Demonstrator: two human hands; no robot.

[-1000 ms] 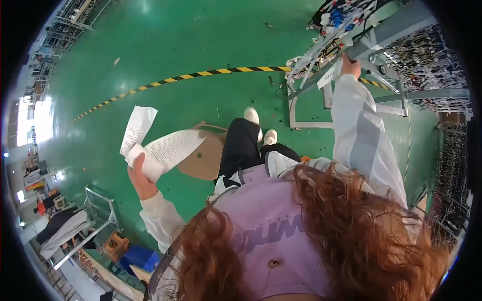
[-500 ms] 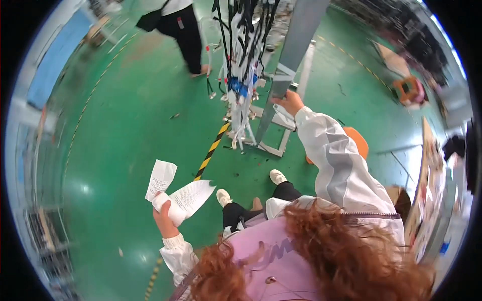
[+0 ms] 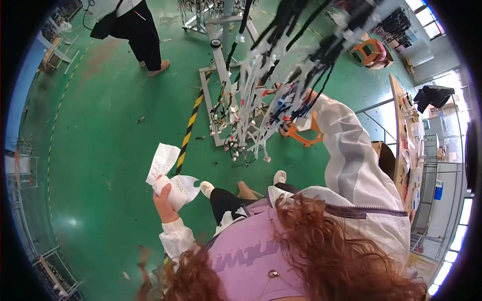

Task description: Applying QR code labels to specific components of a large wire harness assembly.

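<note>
Closer now, wire rack point(image 3: 261, 95) on green floor point(image 3: 100, 150); left hand point(image 3: 164, 198) clutches papers point(image 3: 170, 175), right hidden.

Green floor point(image 3: 100, 150) spreads under you, with a yellow-black striped line point(image 3: 190, 128) running just past your left hand. An orange stool point(image 3: 301, 131) sits below your right hand, another orange stool point(image 3: 369, 50) well beyond it. A second person's legs point(image 3: 143, 35) stand far ahead of the left hand. A workbench point(image 3: 401, 135) runs out past your right side.
</note>
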